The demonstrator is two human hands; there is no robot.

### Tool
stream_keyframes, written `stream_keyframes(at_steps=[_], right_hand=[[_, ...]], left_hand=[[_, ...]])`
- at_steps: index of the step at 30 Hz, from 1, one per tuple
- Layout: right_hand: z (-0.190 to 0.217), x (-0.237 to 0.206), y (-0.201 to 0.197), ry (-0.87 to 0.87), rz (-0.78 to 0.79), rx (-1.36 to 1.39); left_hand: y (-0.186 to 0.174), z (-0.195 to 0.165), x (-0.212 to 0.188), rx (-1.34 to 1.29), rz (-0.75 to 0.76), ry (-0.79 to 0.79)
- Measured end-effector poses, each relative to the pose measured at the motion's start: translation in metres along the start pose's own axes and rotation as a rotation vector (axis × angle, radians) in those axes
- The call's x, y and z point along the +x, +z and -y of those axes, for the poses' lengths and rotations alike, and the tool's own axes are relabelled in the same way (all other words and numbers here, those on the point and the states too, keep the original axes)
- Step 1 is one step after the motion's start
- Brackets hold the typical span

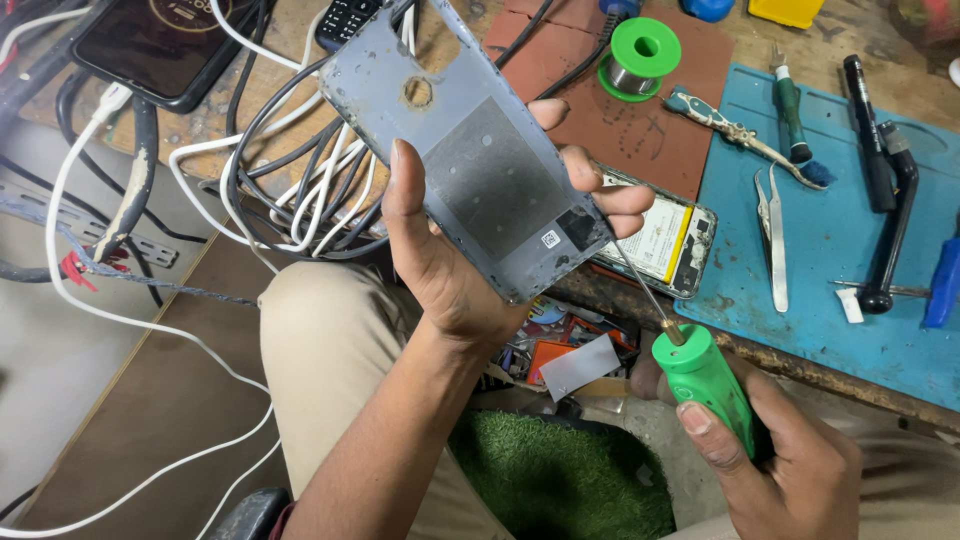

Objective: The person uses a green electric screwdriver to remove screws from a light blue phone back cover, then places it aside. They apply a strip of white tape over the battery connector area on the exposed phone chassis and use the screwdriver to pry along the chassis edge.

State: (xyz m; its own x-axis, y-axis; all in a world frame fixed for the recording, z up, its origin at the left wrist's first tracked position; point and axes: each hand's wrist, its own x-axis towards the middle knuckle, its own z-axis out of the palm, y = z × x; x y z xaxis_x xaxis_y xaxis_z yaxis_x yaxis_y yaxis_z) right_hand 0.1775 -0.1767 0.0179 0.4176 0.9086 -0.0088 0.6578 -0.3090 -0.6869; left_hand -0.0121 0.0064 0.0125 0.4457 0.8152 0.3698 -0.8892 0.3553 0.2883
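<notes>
My left hand [470, 250] grips a grey phone back cover [470, 150], inner side up, thumb along its left edge and fingers wrapped round the right edge; the cover tilts, its top end pointing up and to the left, over the edge of the workbench and above my knee; a round hole shows near its top and a darker square patch sits in the middle. My right hand [790, 470] is closed round the green handle of a screwdriver [700, 375]; the thin shaft runs up and to the left, and its tip meets the lower right corner of the cover, just by my fingertips.

Just behind the cover, on the bench, lies an opened phone [665, 240] with its battery showing, partly hidden by my fingers; it rests at the left edge of a blue mat [840, 250]. On the mat lie tweezers [772, 235], a small brush with a green grip [790, 105] and a black tool [880, 160]; a patterned-handled tool [735, 130] lies across the mat's left edge. A green spool of solder wire [637, 58] stands on a brown pad [620, 110] beside the mat. To the left, a tangle of white and black cables [300, 190] spreads over the bench, and a dark tablet [165, 45] lies at the top left corner. Below my hands is a patch of green artificial turf [560, 480].
</notes>
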Motion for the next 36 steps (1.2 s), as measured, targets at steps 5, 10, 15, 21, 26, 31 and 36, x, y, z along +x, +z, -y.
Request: stream_keyframes(at_steps=[5, 10, 15, 21, 26, 31, 36], right_hand=[[-0.006, -0.002, -0.001, -0.119, -0.021, 0.028], [-0.007, -0.003, 0.0, -0.049, -0.04, 0.015], [-0.009, -0.004, 0.001, -0.039, -0.063, -0.027], [-0.016, -0.004, 0.002, -0.04, -0.081, -0.069], [-0.014, -0.005, 0.001, -0.005, -0.051, -0.087], [-0.004, -0.001, 0.003, -0.068, -0.053, 0.003], [0.0, -0.002, 0.003, -0.113, -0.075, 0.024]], left_hand=[[0.0, 0.003, 0.0, -0.04, -0.044, -0.056], [-0.002, 0.002, -0.002, 0.044, -0.007, -0.054], [-0.003, 0.004, -0.002, -0.042, -0.01, -0.09], [-0.001, 0.012, -0.003, -0.085, 0.012, -0.06], [0.0, 0.011, -0.004, -0.118, -0.024, -0.032], [-0.001, 0.009, -0.002, -0.068, -0.029, 0.035], [0.001, 0.01, -0.003, -0.053, -0.035, 0.071]])
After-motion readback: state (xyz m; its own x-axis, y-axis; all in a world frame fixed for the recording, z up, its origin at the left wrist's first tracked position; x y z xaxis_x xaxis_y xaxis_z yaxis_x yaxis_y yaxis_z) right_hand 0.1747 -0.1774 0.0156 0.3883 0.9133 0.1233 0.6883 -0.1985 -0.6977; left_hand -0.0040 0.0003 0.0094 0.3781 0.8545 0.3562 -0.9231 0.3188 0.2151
